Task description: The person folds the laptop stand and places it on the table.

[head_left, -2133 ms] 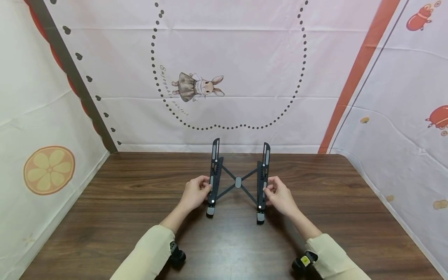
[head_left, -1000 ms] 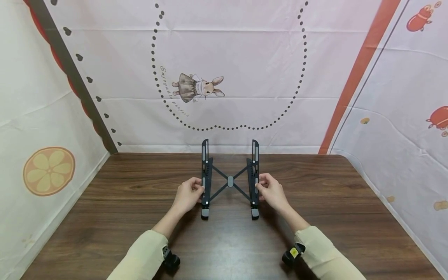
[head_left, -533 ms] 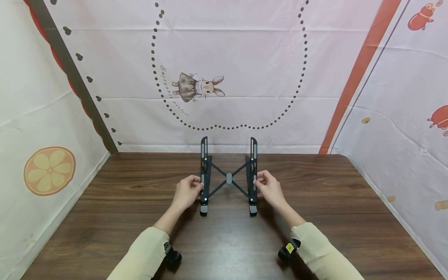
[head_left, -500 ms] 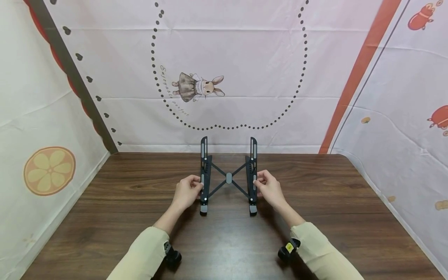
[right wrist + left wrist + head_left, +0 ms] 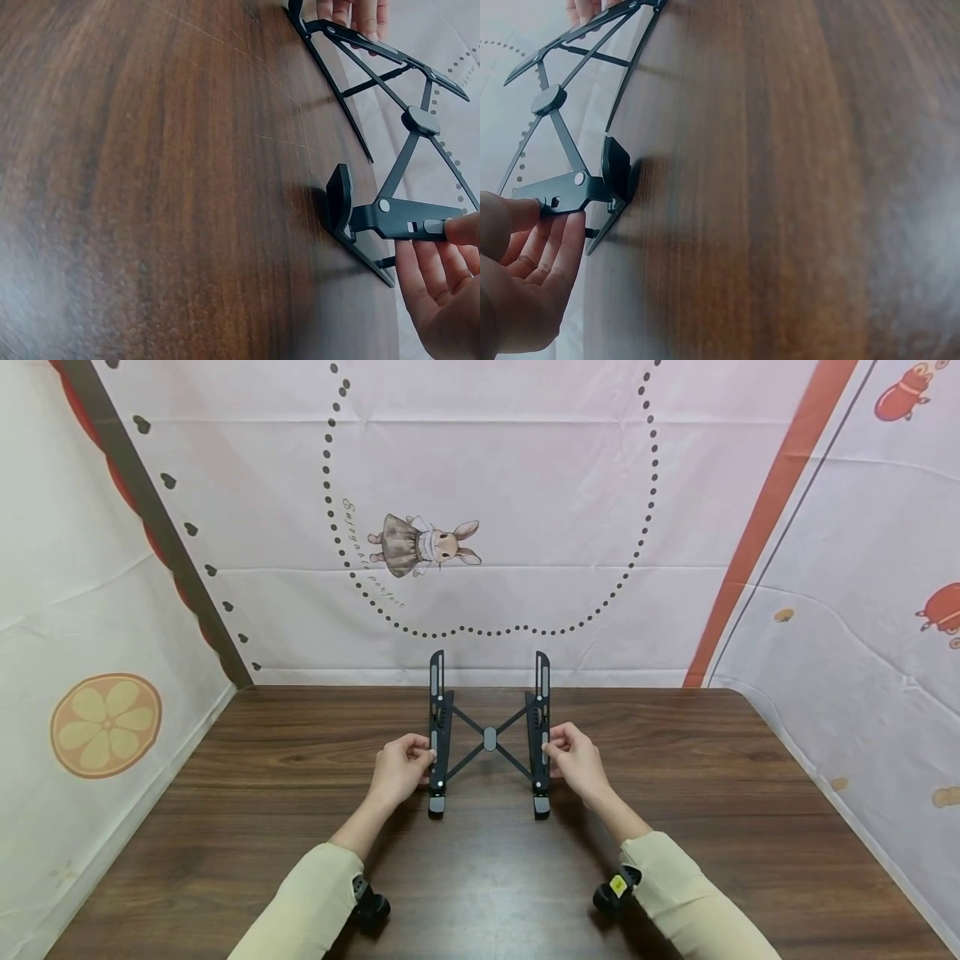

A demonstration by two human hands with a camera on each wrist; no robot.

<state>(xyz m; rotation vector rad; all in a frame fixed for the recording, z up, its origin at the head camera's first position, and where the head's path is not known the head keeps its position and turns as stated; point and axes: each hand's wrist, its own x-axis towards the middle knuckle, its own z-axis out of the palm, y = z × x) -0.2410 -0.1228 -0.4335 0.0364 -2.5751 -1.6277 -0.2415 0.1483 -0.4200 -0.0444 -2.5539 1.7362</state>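
Observation:
A dark folding stand [image 5: 490,739] with two long side arms and a crossed X brace stands on the wooden table, near its back edge. My left hand [image 5: 399,768] pinches the stand's left arm from outside, thumb on top and fingers beneath, as the left wrist view shows for the hand [image 5: 529,274]. On the opposite side my right hand [image 5: 580,764] pinches the right arm the same way; in the right wrist view the thumb of that hand [image 5: 442,289] lies by a grey pad. The front lips of the stand [image 5: 341,196] point up.
The brown wooden table [image 5: 300,843] spreads around the stand. Behind it hangs a pale printed cloth [image 5: 525,493] with a rabbit figure, and similar cloth borders the left and right sides. A small black device [image 5: 371,906] is strapped at each wrist.
Over the earlier frames the stand moved left and straightened, both hands moving with it. In the last half second it shifted only very slightly toward the back; both grips look the same.

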